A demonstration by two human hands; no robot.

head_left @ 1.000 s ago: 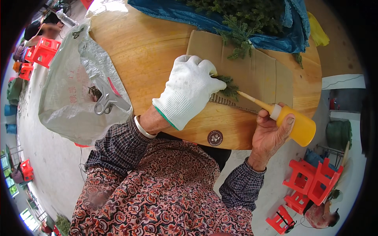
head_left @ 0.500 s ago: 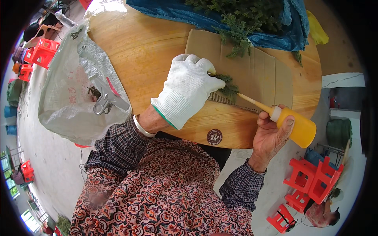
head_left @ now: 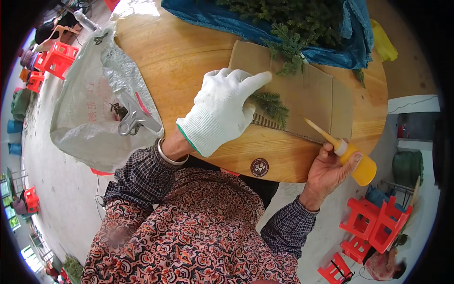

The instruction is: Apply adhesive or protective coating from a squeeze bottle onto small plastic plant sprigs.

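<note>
Green sprig [head_left: 272, 105], light and springy, is pinned at frame centre under the gloved left hand [head_left: 222, 109], fingers flat; right hand [head_left: 328, 170] fingers are clamped on the squeeze bottle [head_left: 352, 158].

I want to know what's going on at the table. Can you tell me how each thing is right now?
Left hand: gloved, pressing flat on the green sprig.
Green sprig: lying on the cardboard, partly under the glove.
Right hand: bare, gripping the bottle.
Bottle: yellow, tilted, nozzle pointing toward the sprig, not touching it.
Cardboard: flat on the table.
Clip: lying on the plastic bag.
Plastic bag: crumpled, draped over the table edge.
Table: round, wooden.
</note>
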